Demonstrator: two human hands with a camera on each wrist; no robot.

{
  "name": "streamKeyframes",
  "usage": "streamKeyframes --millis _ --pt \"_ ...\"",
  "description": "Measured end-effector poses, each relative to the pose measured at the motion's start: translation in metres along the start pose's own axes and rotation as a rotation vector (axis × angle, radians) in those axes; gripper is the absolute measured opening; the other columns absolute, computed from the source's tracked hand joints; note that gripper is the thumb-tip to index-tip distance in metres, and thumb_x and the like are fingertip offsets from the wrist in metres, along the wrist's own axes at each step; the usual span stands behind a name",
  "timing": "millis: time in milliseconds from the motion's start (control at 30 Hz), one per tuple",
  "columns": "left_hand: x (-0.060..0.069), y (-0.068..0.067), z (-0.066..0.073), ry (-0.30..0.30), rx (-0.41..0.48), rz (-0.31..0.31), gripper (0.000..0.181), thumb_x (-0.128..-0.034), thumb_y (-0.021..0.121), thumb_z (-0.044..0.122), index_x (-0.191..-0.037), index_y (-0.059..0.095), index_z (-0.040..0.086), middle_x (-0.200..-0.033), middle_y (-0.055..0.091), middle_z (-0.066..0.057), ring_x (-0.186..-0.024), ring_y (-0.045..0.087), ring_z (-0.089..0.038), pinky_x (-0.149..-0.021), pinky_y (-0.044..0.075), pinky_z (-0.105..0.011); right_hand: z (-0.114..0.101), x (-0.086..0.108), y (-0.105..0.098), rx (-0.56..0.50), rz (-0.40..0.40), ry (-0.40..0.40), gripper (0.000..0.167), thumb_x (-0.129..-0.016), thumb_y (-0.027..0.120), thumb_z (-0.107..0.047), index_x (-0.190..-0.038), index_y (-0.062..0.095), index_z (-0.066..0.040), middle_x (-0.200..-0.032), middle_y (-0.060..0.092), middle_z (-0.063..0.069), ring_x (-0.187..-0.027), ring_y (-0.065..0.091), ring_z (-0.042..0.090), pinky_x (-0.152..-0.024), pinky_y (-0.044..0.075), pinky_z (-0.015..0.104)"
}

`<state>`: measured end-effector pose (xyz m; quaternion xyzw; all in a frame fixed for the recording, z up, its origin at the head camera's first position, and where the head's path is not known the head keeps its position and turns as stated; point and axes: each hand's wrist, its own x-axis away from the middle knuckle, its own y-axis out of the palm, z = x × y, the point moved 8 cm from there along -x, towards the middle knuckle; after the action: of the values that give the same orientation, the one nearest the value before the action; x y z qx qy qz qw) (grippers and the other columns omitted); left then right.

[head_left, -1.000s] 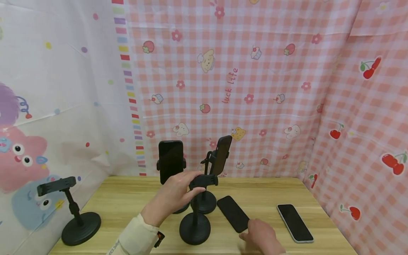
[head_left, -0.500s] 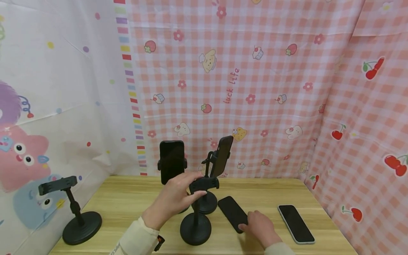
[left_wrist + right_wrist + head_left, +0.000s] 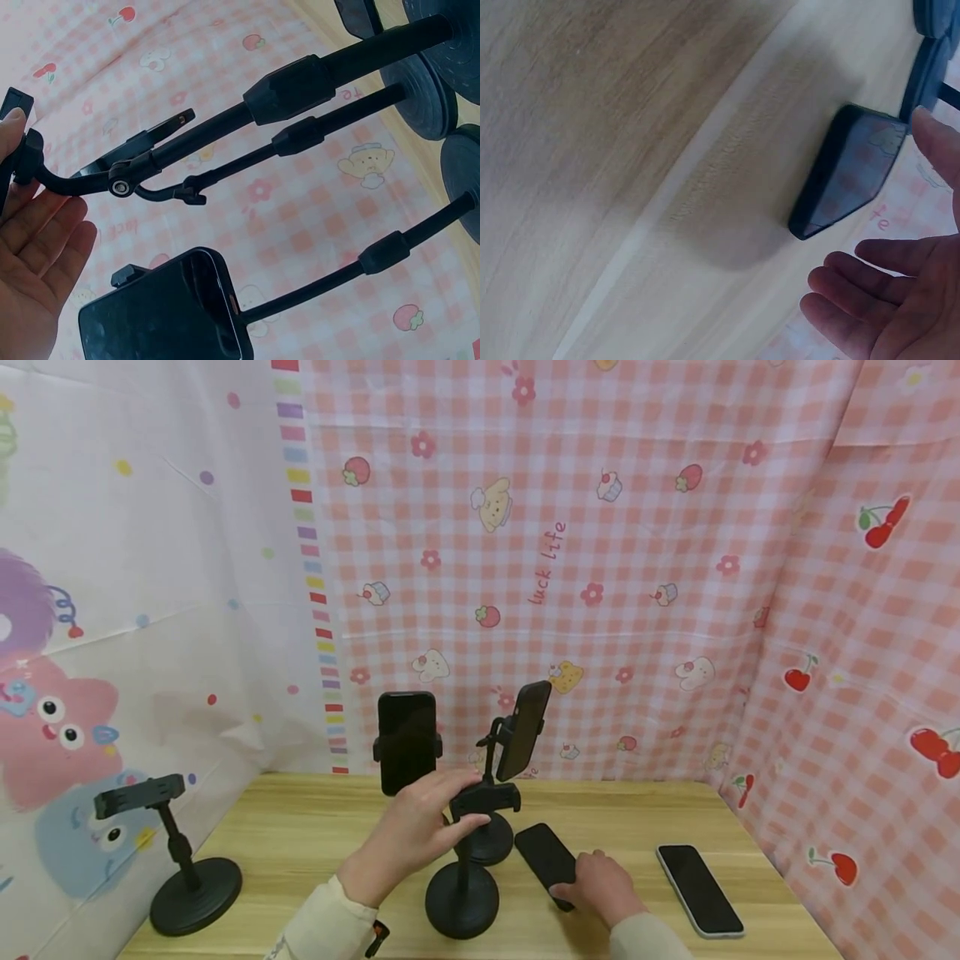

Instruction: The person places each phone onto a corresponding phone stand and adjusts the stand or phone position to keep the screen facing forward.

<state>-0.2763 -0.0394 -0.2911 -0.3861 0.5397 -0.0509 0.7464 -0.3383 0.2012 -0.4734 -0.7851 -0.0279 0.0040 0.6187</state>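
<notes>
My left hand grips the clamp at the top of a black phone stand, which bears no phone. In the left wrist view the thumb lies on the clamp's front, with the other fingers behind it. A black phone lies on the table right of that stand. Over its near end hovers my right hand; the right wrist view has its thumb and fingers spread apart near the phone, with none curled around it.
Behind stand two more stands, one holding an upright phone, the other a tilted phone. Far left is an unloaded stand. A phone with a pale edge lies at the right of the wooden table. Patterned cloth hangs behind.
My right hand has shifted left and farther over the near end of the black phone. My left hand stays on the clamp. The view has drifted slightly.
</notes>
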Motion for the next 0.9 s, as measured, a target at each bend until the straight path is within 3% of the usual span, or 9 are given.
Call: streamKeyframes --millis 333,567,900 --pt "0.001 0.003 -0.001 0.005 -0.010 -0.009 0.048 -0.0819 0.083 0.028 -0.120 0.067 0.005 -0.120 0.068 -0.008 -0.106 0.066 -0.019 -0.086 0.055 -0.033 -0.002 -0.009 0.010 -0.006 0.019 0.012 0.061 -0.074 0.084 -0.046 -0.095 0.066 0.008 -0.086 0.055 0.016 -0.081 0.056 0.031 -0.075 0.051 0.049" --pt "0.002 0.003 -0.002 -0.048 -0.007 -0.050 0.051 -0.0834 0.081 0.031 -0.125 0.066 0.006 -0.125 0.066 -0.009 -0.113 0.064 -0.021 -0.091 0.053 -0.036 0.000 -0.011 0.017 -0.032 -0.002 0.030 0.064 -0.072 0.084 -0.047 -0.096 0.065 0.009 -0.090 0.053 0.020 -0.086 0.054 0.035 -0.080 0.050 0.050" --pt "0.004 0.004 -0.002 -0.069 -0.013 -0.086 0.053 -0.0861 0.078 0.032 -0.129 0.063 0.006 -0.130 0.063 -0.011 -0.116 0.063 -0.022 -0.093 0.052 -0.037 0.005 -0.020 0.031 -0.042 -0.001 0.057 0.063 -0.074 0.084 -0.047 -0.098 0.065 0.009 -0.093 0.055 0.022 -0.090 0.054 0.037 -0.082 0.050 0.051"
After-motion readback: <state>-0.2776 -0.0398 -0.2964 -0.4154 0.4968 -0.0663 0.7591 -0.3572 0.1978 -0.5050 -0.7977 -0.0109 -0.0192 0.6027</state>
